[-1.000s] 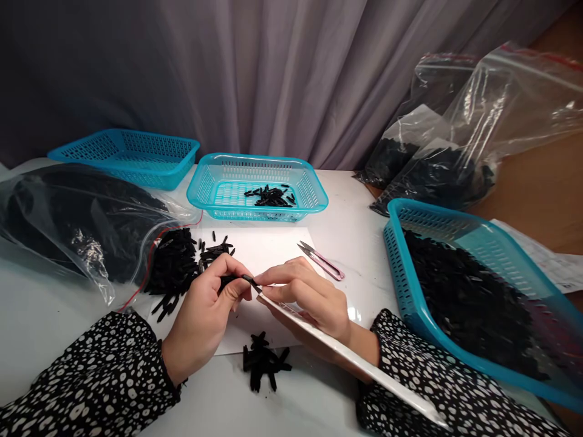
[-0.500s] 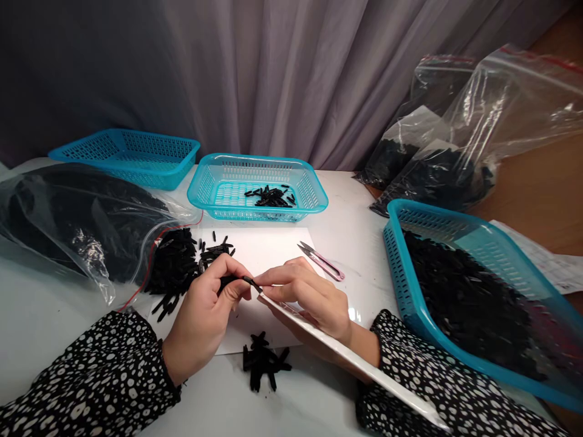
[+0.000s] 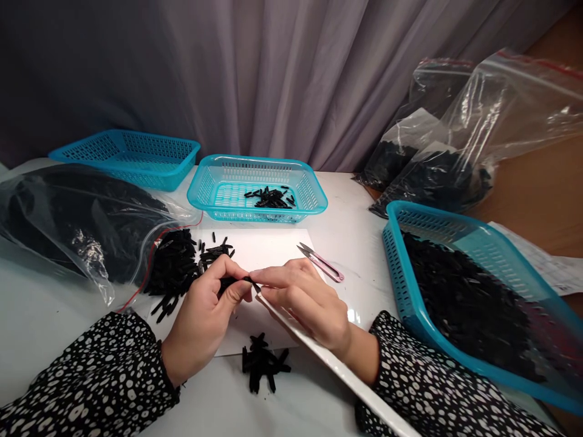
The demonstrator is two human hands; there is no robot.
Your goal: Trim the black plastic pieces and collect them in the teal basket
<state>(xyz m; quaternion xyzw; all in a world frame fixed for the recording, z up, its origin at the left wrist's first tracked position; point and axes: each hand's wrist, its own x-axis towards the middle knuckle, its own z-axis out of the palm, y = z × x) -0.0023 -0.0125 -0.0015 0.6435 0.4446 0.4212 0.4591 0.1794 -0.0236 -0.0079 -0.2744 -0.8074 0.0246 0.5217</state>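
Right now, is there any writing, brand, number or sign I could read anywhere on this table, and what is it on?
None can be read.
The paper sheet at the right edge may carry faint print, but it is too blurred to tell.
The blue baskets, clear bags, pink snips, the black piece in the left hand and the white strip in the right hand show no lettering.

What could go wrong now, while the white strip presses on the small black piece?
1. The left hand pinches the black piece only with its fingertips. The white strip in the right hand might slip and poke them, or flick the piece away.
2. The long strip passes close beside the small pile; a swing could scatter it.
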